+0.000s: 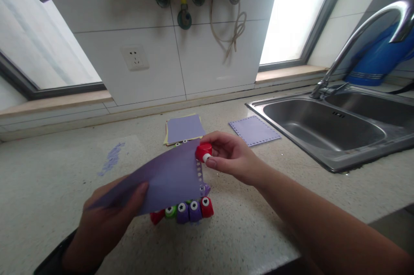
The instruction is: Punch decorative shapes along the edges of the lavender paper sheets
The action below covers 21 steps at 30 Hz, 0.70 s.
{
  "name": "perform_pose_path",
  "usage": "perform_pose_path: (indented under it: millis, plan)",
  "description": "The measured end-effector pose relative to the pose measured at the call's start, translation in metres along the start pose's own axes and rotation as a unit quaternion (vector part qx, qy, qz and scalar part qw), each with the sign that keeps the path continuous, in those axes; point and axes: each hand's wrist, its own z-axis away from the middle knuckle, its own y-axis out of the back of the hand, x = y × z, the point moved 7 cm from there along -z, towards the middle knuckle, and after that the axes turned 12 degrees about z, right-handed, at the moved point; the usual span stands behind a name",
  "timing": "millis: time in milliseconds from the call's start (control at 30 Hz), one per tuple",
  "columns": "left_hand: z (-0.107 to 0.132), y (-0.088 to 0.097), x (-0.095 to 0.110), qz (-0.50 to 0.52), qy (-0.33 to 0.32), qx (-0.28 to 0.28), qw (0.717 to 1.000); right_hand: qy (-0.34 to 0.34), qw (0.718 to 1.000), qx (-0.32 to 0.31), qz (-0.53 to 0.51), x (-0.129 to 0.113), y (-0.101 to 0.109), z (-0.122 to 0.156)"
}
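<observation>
My left hand (110, 210) is closed on the lower left of a purple sheet of paper (164, 175), thumb on top, and the sheet bends upward. Between the thumb and fingers of my right hand (231, 152) is a red craft punch (204, 151) with a white button, set at the sheet's upper right corner. Small cut-out shapes run down the sheet's right edge. Beneath and in front of the paper stand several more craft punches (188, 211) in red, green and purple, partly hidden by it.
Behind lies a stack of coloured paper (186, 128). To its right is a purple sheet with a punched border (255, 130), near the steel sink (323, 132). Small purple paper bits (112, 158) lie on the counter (58, 171) at left. A faucet (349, 46) arches over the sink.
</observation>
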Motion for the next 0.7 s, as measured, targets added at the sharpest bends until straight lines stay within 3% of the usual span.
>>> perform_pose_path:
  millis: [67,233,400,700]
  plan:
    - [-0.001,0.003,-0.008,0.006,0.071,0.018,0.997,-0.037,0.999,-0.001,-0.036,0.004,0.001,-0.001]
    - [0.002,-0.011,-0.018,0.120,0.235,-0.041,0.964,-0.081,0.996,-0.002,-0.049,0.009,0.001,-0.002]
    - [0.007,-0.018,-0.019,0.169,0.278,-0.024,0.945,-0.123,0.991,0.015,-0.043,0.017,0.003,-0.003]
    - [0.015,-0.031,-0.042,0.235,0.342,-0.033,0.909,-0.163,0.986,0.010,-0.040,0.029,0.002,-0.005]
